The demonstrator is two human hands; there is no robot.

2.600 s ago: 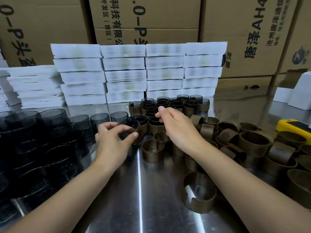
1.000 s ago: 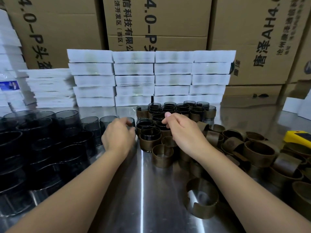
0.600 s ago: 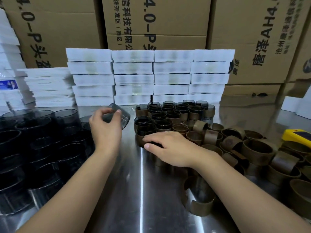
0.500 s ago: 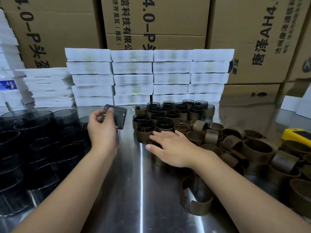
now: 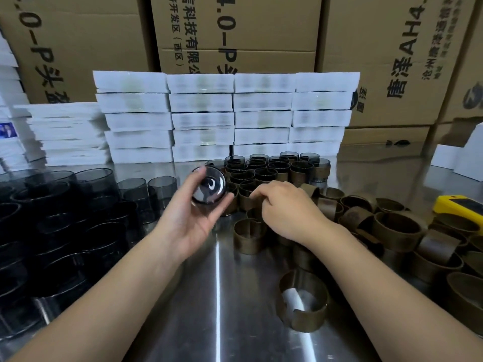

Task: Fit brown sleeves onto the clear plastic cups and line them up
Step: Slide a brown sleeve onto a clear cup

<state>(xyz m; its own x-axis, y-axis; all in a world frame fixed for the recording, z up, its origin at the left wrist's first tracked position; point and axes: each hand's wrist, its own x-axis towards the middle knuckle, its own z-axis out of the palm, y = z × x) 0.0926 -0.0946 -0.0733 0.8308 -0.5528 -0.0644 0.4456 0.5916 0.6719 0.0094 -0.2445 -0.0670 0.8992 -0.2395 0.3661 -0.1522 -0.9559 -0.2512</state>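
Observation:
My left hand (image 5: 190, 218) holds a clear smoky plastic cup (image 5: 209, 185) on its side, the round base turned toward me. My right hand (image 5: 287, 209) is just right of it with fingers curled down among loose brown sleeves; what it pinches is hidden. A brown sleeve (image 5: 249, 235) stands just below my right fingers. Sleeved cups (image 5: 269, 171) stand in rows behind both hands. Bare clear cups (image 5: 65, 205) crowd the left of the steel table (image 5: 209, 309).
A pile of loose brown sleeves (image 5: 392, 226) fills the right side, and one split sleeve (image 5: 303, 301) lies near me. White boxes (image 5: 224, 116) are stacked behind the cups before cardboard cartons (image 5: 235, 30). A yellow device (image 5: 460, 205) lies at far right.
My left hand lifted a clear cup from the left group, carried it right and turned its base toward me. My right hand rose from flat on the sleeves and curled its fingers.

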